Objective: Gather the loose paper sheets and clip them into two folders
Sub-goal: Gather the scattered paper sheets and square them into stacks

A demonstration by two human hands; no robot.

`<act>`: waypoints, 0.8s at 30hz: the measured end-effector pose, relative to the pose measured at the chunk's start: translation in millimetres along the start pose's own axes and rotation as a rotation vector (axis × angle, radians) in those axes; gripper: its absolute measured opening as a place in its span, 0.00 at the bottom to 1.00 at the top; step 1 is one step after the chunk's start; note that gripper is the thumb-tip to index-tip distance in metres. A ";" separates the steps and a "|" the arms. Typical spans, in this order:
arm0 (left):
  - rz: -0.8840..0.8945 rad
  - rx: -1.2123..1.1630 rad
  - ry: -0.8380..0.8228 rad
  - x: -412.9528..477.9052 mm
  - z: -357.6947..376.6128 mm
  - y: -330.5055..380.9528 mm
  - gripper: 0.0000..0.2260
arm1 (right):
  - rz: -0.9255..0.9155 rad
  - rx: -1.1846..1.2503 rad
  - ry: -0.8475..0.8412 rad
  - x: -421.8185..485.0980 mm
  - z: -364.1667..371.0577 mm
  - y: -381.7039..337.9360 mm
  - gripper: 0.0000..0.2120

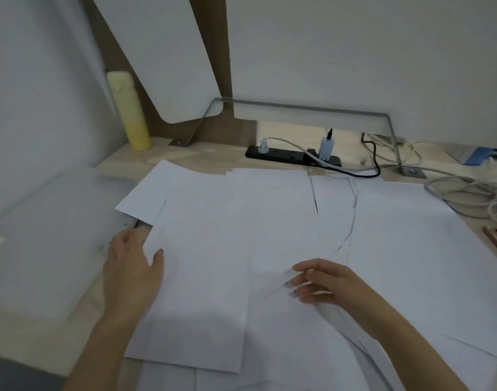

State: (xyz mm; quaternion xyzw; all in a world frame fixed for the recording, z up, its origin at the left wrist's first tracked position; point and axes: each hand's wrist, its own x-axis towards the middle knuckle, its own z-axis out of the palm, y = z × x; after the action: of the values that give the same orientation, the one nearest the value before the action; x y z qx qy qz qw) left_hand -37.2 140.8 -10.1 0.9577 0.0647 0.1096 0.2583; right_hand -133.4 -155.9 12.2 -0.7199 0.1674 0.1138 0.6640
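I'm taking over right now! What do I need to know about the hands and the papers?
Left hand: grips the left edge of one sheet, thumb on top.
Right hand: fingers curled over the paper sheets; grip unclear.
Sheets lie spread loose over the desk; a folder lies at their left.
Done: nothing clipped in view. Left: gather, clip into two folders.

A pale wood worktop (202, 152) meets plain white walls (354, 52), where a white panel (162, 57) leans against a brown strip behind a yellow bottle (129, 111), a grey metal bracket (298, 108), a black power strip (284, 155) and loose cables (461, 190).
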 end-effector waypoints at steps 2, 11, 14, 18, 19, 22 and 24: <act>0.076 -0.128 -0.017 -4.9 3.5 19.3 0.22 | -0.036 0.012 0.064 -3.1 -20.5 0.0 0.10; 0.584 -0.204 -0.405 -42.9 68.3 142.5 0.23 | -0.051 0.074 0.743 -53.7 -145.9 31.5 0.13; 0.649 -0.155 -0.558 -51.8 90.2 168.5 0.22 | -0.002 0.122 0.922 -69.1 -166.6 44.8 0.17; 0.677 -0.057 -0.694 -63.9 119.2 181.8 0.25 | 0.165 0.235 1.027 -75.3 -182.8 68.8 0.25; 0.698 -0.010 -0.696 -66.4 126.6 179.6 0.27 | 0.159 0.311 1.013 -74.3 -188.6 74.1 0.20; 0.796 0.083 -0.581 -72.0 145.0 169.8 0.44 | 0.104 0.540 0.958 -76.3 -194.6 68.3 0.16; 0.791 0.076 -0.555 -71.7 149.8 166.9 0.48 | 0.073 0.604 0.922 -74.0 -198.2 67.3 0.16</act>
State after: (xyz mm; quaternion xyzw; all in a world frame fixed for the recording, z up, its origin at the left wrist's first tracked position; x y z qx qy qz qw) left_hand -58.9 -87.4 -64.1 0.9107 -0.3716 -0.0629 0.1689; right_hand -239.3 -350.4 -2.6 -0.4666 0.4909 -0.2435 0.6943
